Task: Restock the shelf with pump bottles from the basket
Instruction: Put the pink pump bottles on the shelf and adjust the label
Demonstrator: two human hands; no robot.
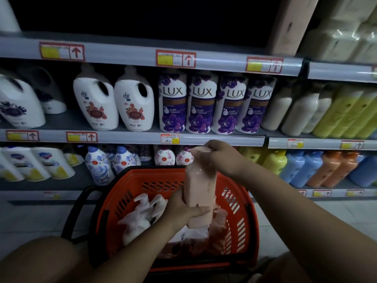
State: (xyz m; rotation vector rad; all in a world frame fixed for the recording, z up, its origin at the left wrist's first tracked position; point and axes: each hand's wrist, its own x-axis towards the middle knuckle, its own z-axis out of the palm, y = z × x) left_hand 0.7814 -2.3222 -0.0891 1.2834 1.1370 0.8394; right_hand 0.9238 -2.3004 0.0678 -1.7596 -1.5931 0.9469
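Note:
A tall pink pump bottle [201,186] stands upright in the air above the red basket [242,219]. My left hand [181,209] grips its lower body from the left. My right hand [218,158] grips the pump head at the top. Inside the basket lie white pump bottles [140,217] on the left and more pink ones [220,223] under the held bottle. The lowest shelf [81,176] lies right behind the basket, with small floral pump bottles [173,157] beside the held bottle's top.
The middle shelf holds white jugs [134,99], purple LUX bottles [204,103], cream and yellow bottles. The low shelf carries blue-flowered bottles [98,166] on the left and yellow, blue and orange bottles [318,166] on the right. The basket's black handle [75,213] hangs left. My knees frame the bottom.

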